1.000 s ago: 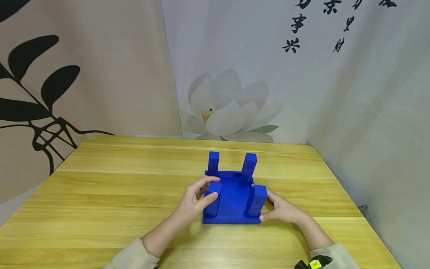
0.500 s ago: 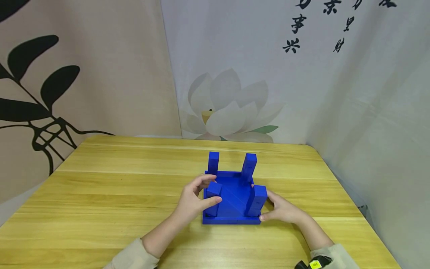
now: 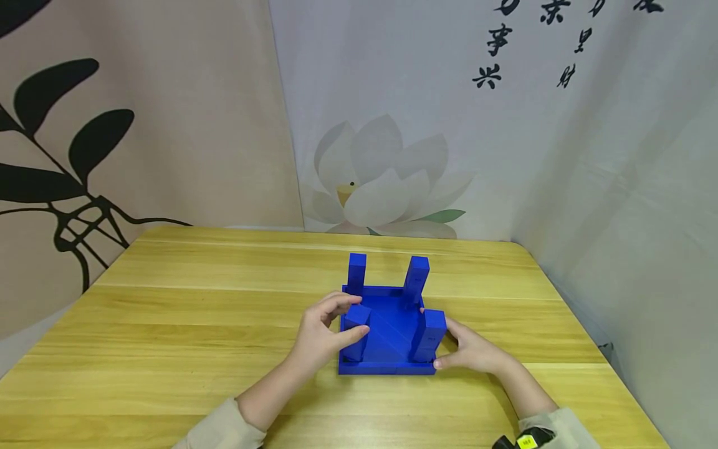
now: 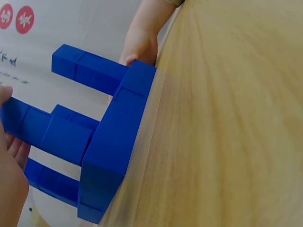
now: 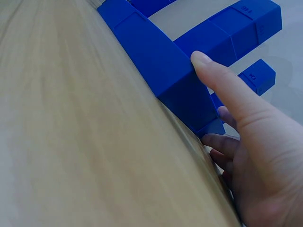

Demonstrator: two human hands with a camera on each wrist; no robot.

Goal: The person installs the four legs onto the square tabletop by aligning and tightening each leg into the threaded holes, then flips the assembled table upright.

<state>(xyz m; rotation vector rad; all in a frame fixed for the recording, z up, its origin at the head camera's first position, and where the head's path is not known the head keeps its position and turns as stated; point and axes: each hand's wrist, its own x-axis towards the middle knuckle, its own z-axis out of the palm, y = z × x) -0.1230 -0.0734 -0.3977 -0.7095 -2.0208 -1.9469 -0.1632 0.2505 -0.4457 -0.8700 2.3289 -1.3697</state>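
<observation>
A square blue tray-like base (image 3: 387, 369) lies on the table, with a blue post rising at each corner. My left hand (image 3: 321, 329) holds the near-left post (image 3: 354, 350) near its top, thumb on the near side and fingers behind. In the left wrist view this post (image 4: 66, 137) leans slightly out of line with the others. My right hand (image 3: 477, 349) grips the base by its right side, thumb at the near corner; in the right wrist view its fingers (image 5: 222, 144) touch the base's side wall. The near-right post (image 3: 429, 333) stands beside that hand.
The far-left post (image 3: 356, 273) and far-right post (image 3: 416, 279) rise at the back of the base. Wooden tabletop (image 3: 168, 324) surrounds it. A printed cloth backdrop (image 3: 392, 81) hangs behind the table's far edge.
My left fingers and thumb have shifted slightly on the near-left post, the thumb moving across its near face. The right hand and the base have stayed in place.
</observation>
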